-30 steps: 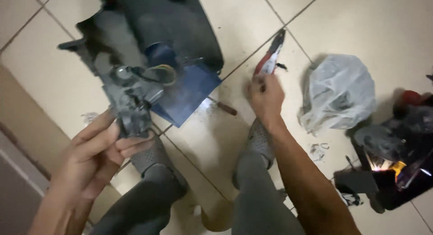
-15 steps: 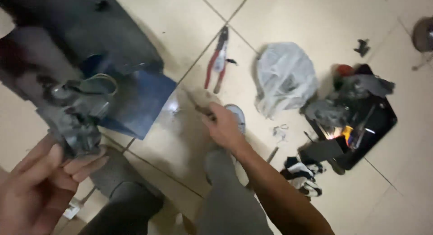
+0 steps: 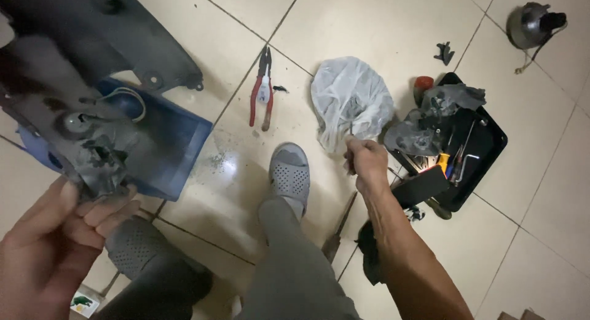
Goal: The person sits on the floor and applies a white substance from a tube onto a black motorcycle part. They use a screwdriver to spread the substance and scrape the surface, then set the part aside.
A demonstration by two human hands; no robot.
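Observation:
My left hand (image 3: 52, 249) grips a grimy grey metal engine part (image 3: 95, 154) at the lower left, held above a blue plastic tray (image 3: 175, 148). Over the tiled floor my right hand (image 3: 365, 163) is closed in a fist around a thin tool whose tip pokes up. It hovers between a crumpled clear plastic bag (image 3: 350, 98) and a black tool tray (image 3: 485, 154). Red-handled pliers (image 3: 263, 89) lie alone on the tiles, left of the bag.
A large dark plastic panel (image 3: 104, 37) fills the upper left. My feet wear grey perforated sandals (image 3: 290, 172). A long screwdriver (image 3: 340, 225) lies by my right leg. A round dark part (image 3: 531, 25) with a cord sits at the top right.
My right hand set the red pliers down on the tiles, then moved right to the black tray, closing on a thin tool. My left hand kept hold of the metal part.

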